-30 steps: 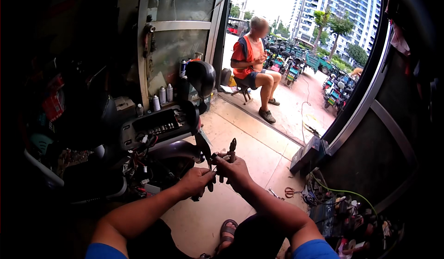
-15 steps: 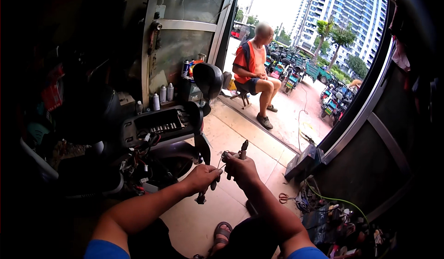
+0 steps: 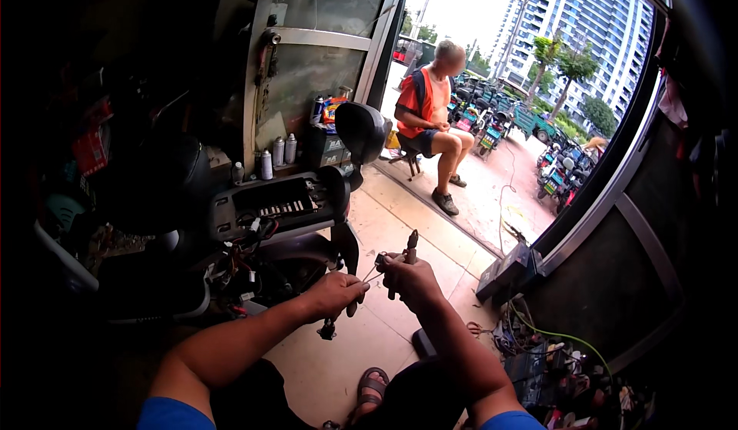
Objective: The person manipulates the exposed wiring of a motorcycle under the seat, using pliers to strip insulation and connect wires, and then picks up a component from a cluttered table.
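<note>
My right hand [image 3: 412, 280] is closed round dark pliers [image 3: 412, 243], which point upward, and also grips a small dark part [image 3: 380, 261]. My left hand [image 3: 338, 292] is closed on thin wire [image 3: 371, 275] that spans the gap between my hands. A dark connector-like piece [image 3: 327, 328] hangs below my left fingers. Behind my hands stands a partly dismantled scooter [image 3: 278, 207] with an open compartment and loose wiring [image 3: 250, 257].
A person in an orange vest [image 3: 430, 111] sits in the doorway; parked scooters [image 3: 553, 169] are outside. Spray cans [image 3: 278, 153] line the left door's foot. A metal box [image 3: 500, 268], green cable [image 3: 561, 334], scissors [image 3: 475, 328] and clutter are on the right.
My hands have shifted slightly right, with the wire stretched between them and the hanging piece showing below the left. The seated person's hands have lowered to the lap.
</note>
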The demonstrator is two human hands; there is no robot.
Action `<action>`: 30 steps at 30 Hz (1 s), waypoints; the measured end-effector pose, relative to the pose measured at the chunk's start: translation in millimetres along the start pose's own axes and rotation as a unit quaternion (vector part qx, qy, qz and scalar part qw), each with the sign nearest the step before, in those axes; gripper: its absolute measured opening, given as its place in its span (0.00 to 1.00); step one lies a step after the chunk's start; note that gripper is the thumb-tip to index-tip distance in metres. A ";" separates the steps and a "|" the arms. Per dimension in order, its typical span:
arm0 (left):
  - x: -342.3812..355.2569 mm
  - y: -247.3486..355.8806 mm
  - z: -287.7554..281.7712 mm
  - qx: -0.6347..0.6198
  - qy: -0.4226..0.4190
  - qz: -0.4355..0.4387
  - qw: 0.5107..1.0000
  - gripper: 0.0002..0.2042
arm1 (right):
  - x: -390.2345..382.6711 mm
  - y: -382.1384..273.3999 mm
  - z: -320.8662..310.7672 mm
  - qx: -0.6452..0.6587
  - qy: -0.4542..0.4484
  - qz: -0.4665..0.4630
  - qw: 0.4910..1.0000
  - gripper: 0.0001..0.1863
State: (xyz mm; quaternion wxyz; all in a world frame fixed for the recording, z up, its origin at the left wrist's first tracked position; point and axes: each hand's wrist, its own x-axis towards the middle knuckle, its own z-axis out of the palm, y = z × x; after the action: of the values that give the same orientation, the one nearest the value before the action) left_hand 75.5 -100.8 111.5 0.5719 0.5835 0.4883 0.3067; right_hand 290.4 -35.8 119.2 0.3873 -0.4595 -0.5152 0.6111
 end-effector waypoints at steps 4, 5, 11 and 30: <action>4.5 -15.0 -2.6 0.000 -0.002 0.008 1.000 0.20 | -4.9 -6.8 1.6 -0.026 -0.018 0.012 0.999 0.20; 4.1 -15.8 -2.6 -0.005 -0.003 0.010 1.000 0.19 | -6.6 -9.3 3.4 -0.026 -0.019 0.013 0.999 0.20; -0.5 -17.5 -0.5 -0.052 -0.012 -0.013 0.998 0.16 | -1.6 1.4 19.5 0.032 -0.044 -0.025 0.998 0.22; 8.1 -44.0 20.4 0.013 0.000 0.008 1.000 0.20 | -11.5 9.3 22.7 -0.029 -0.150 0.017 0.988 0.22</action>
State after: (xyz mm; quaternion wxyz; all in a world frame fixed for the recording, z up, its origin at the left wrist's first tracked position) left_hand 87.3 -106.6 64.1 0.5620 0.5943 0.4878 0.3049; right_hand 271.8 -54.5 113.0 0.2814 -0.3821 -0.5770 0.6648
